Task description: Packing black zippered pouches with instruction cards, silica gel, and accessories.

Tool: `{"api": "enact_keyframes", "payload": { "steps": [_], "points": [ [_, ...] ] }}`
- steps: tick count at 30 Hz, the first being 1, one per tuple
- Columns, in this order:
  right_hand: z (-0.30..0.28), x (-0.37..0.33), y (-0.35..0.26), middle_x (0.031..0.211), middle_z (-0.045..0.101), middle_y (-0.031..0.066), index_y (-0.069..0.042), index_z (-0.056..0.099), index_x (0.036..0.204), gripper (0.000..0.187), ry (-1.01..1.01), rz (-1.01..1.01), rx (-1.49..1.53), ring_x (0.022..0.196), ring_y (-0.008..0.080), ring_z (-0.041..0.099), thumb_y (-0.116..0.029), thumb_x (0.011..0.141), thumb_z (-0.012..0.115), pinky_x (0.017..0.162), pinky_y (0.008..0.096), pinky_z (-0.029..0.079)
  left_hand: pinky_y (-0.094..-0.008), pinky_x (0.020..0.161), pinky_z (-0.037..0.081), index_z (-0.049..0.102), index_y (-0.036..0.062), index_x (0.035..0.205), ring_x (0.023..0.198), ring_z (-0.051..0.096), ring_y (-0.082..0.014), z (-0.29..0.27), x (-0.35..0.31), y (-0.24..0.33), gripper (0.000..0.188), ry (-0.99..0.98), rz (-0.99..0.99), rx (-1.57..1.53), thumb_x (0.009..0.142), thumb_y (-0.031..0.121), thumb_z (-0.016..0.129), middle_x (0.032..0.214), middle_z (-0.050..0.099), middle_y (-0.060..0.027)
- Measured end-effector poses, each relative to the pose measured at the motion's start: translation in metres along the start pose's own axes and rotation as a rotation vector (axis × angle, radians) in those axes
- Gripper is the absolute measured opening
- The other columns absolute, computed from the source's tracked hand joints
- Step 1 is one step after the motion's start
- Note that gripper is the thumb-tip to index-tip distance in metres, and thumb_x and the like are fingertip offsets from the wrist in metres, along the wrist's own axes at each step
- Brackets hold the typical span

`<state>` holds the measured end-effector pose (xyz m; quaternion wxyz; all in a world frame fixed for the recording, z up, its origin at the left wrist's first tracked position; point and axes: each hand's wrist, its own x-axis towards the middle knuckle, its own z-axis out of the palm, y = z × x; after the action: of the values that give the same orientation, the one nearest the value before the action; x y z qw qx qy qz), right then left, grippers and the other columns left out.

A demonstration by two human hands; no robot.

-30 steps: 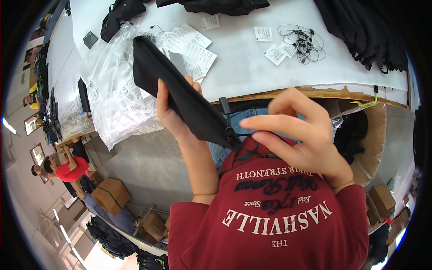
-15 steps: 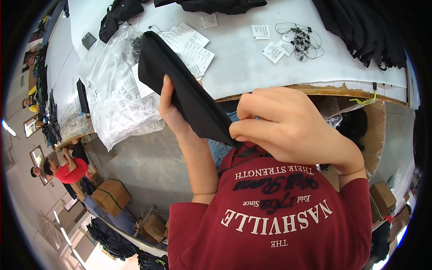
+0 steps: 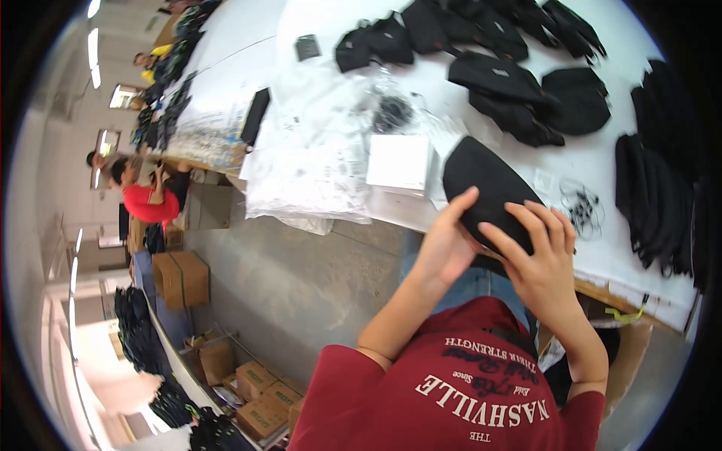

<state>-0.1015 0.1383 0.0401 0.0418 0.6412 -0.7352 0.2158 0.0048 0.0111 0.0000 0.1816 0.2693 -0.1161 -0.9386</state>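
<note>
A black fabric pouch (image 3: 492, 188) with a curved, rounded outline is held up over the table's front edge. My left hand (image 3: 449, 244) grips its near left side, thumb lying on the face and the other fingers mostly hidden. On its near right side rests my right hand (image 3: 543, 252), fingers bent over the fabric and holding it. The pouch is tilted, its far end pointing toward the table. Just beyond it lie a clear plastic bag (image 3: 308, 177) of white tags and a white stack of cards or a flat box (image 3: 397, 162).
More black pouches (image 3: 496, 79) lie across the back of the white table (image 3: 301, 19). A heap of black pieces (image 3: 650, 180) is at the right, near a tangle of black cords (image 3: 583, 210). Cardboard boxes (image 3: 180, 278) stand on the floor at left; a person in red (image 3: 150, 199) works farther off.
The view has swung, showing more of the table. The pouch has turned to show its broad face. My right hand has moved from pinching its near end to spreading over its side.
</note>
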Motion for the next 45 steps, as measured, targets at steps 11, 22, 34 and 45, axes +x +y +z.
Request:
{"api": "enact_keyframes", "payload": {
  "steps": [11, 22, 34, 45],
  "points": [
    [-0.027, -0.003, 0.039, 0.097, 0.06, 0.0122, -0.001, 0.056, 0.118, 0.055, -0.092, 0.165, 0.802, 0.084, 0.0206, 0.059, 0.0, 0.063, 0.063, 0.078, 0.0282, 0.046, -0.0339, 0.102, 0.035, 0.046, 0.0053, 0.126, 0.122, 0.041, -0.0224, -0.024, -0.034, 0.04, 0.061, -0.12, 0.771, 1.434, 0.073, 0.015, 0.075, 0.126, 0.049, -0.0093],
    [-0.048, -0.008, 0.053, 0.103, 0.062, 0.0095, -0.023, 0.06, 0.122, 0.043, -0.37, 0.104, 0.781, 0.085, 0.0273, 0.063, -0.025, 0.079, 0.066, 0.072, 0.0339, 0.049, -0.0302, 0.089, 0.039, 0.063, -0.0003, 0.095, 0.096, 0.054, -0.0208, -0.04, -0.034, 0.043, 0.027, -0.231, 0.71, 1.205, 0.075, 0.014, 0.072, 0.098, 0.062, -0.0095],
    [-0.1, -0.084, 0.141, 0.108, 0.065, 0.0037, -0.016, 0.065, 0.117, 0.038, 0.068, 0.538, 0.805, 0.077, 0.0099, 0.059, -0.019, 0.079, 0.069, 0.065, 0.0236, 0.047, -0.03, 0.076, 0.047, 0.055, -0.0014, 0.114, 0.089, 0.057, -0.0184, -0.007, 0.005, 0.019, 0.049, -0.405, 0.456, 1.251, 0.094, 0.043, 0.049, 0.113, 0.055, -0.0127],
    [-0.133, -0.106, 0.209, 0.099, 0.059, 0.0047, -0.019, 0.065, 0.116, 0.039, 0.911, 0.935, -0.16, 0.08, 0.0165, 0.057, -0.019, 0.078, 0.072, 0.065, 0.0249, 0.047, -0.0294, 0.08, 0.046, 0.057, -0.0021, 0.109, 0.087, 0.059, -0.0172, -0.02, 0.004, 0.005, 0.034, -0.444, 0.188, 1.203, 0.099, 0.027, 0.042, 0.102, 0.061, -0.0117]
  ]
}}
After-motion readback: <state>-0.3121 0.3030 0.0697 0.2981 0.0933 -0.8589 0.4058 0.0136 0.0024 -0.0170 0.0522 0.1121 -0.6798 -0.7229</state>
